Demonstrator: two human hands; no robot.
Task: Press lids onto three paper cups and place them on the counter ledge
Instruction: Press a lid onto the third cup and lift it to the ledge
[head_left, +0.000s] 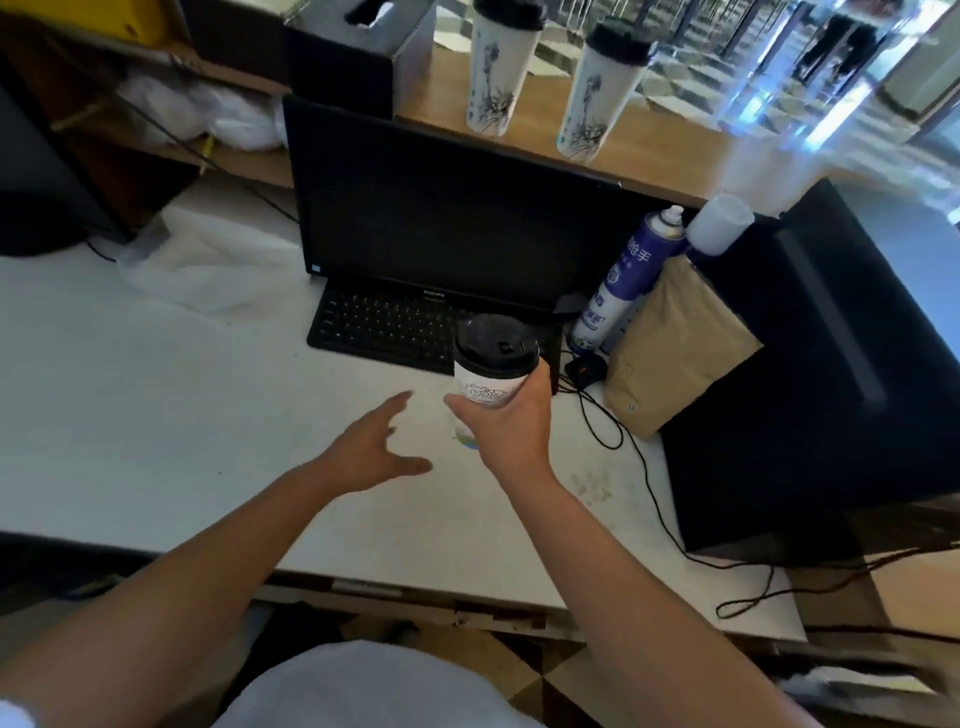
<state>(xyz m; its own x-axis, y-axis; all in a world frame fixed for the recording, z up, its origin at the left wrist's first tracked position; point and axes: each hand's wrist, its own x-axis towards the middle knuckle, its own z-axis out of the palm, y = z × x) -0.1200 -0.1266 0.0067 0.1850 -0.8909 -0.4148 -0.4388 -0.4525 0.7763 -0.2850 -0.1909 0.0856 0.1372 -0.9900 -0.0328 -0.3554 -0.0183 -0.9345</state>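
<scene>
While the left hand (371, 447) hovers over the table (156, 395), fingers spread and empty, the right hand (511, 421) wraps round a paper cup (485, 387) whose black lid (496, 345) looks fully seated. Beyond the monitor (441, 218), a lidded cup (498, 67) and a second lidded cup (602, 88) stand on the counter ledge (654, 150). Pressing seems finished. What remains is lifting this cup over the screen and setting it upright beside them.

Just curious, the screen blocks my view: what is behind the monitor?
Behind the monitor rises a wooden ledge carrying a left lidded cup, a right lidded cup and a grey box. Anything directly behind the screen, below the ledge, is covered.
</scene>
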